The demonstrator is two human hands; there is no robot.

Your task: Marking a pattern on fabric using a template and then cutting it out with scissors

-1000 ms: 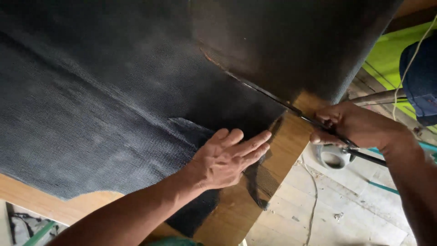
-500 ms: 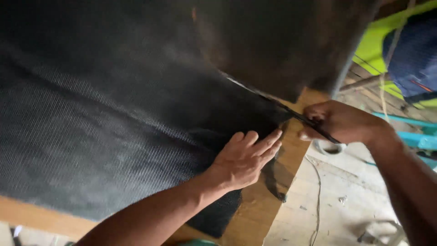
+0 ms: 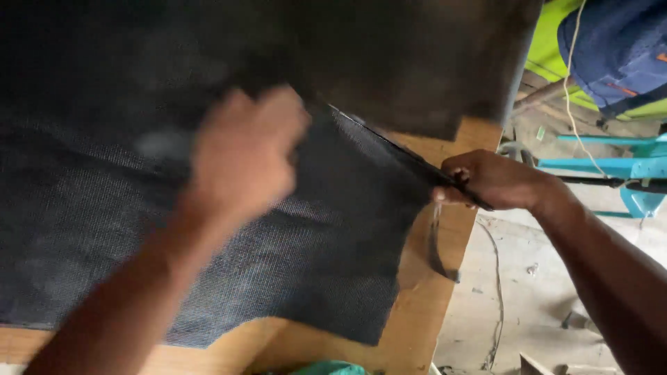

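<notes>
Taking the black mesh sheet (image 3: 208, 229) as landmark: the left hand (image 3: 243, 156), motion-blurred, hangs over its middle; whether that grip is wide or narrow I cannot tell. The sheet covers most of the wooden tabletop (image 3: 417, 326), bare wood showing along its lower and right edges. At its right edge the right hand (image 3: 486, 182) is wrapped around a dark scissor-like tool (image 3: 403, 156), blades in the slit. By my judgement the cut is well begun, with more uncut sheet left up-left. Beyond the tabletop's right edge lies open floor (image 3: 542, 292).
</notes>
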